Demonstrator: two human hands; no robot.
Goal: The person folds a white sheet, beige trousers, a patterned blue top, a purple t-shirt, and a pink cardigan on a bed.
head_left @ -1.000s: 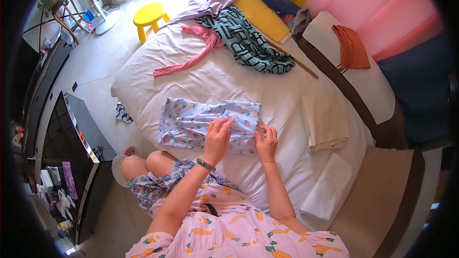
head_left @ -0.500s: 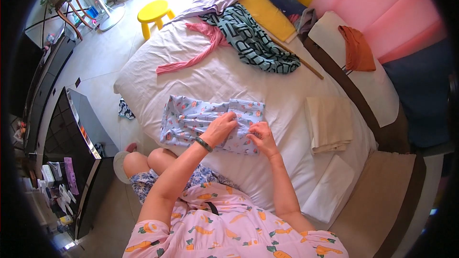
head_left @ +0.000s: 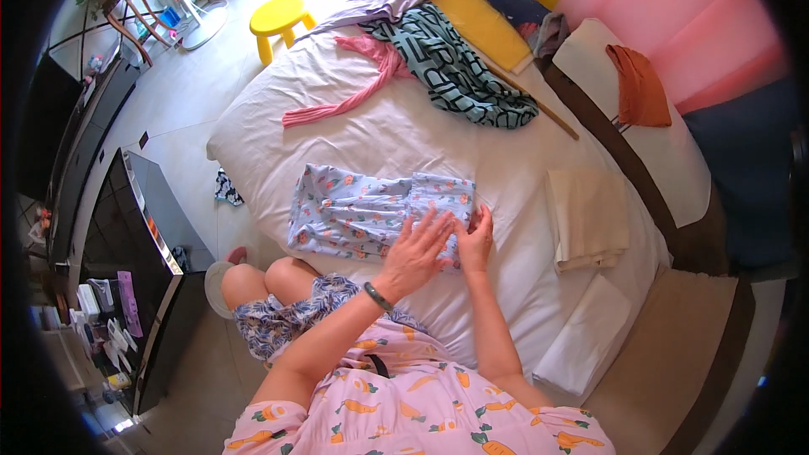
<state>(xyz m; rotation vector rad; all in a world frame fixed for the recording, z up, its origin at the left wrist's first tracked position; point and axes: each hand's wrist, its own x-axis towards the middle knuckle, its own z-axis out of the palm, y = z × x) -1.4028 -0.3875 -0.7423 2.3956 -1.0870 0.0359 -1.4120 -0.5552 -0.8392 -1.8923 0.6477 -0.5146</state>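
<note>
A folded light blue garment (head_left: 350, 211) with a small floral print lies on the white bed sheet in front of me; its exact kind cannot be told. My left hand (head_left: 417, 248), a dark bangle on its wrist, rests over the garment's right part with fingers stretched and spread. At the right edge my right hand (head_left: 476, 240) has its fingers curled around the cloth, thumb on the near side. Part of the garment's lower right is hidden under both hands.
Folded beige cloth (head_left: 587, 219) and folded white cloth (head_left: 583, 337) lie to the right. Farther back are a teal and black patterned cloth (head_left: 463, 76), a pink cloth (head_left: 371, 88) and a stick (head_left: 552, 118). A yellow stool (head_left: 280, 17) stands beyond the bed's left edge.
My left hand has gone from curled fingers at the garment's middle to spread fingers lower and further right. My right hand has shifted slightly right to the garment's edge.
</note>
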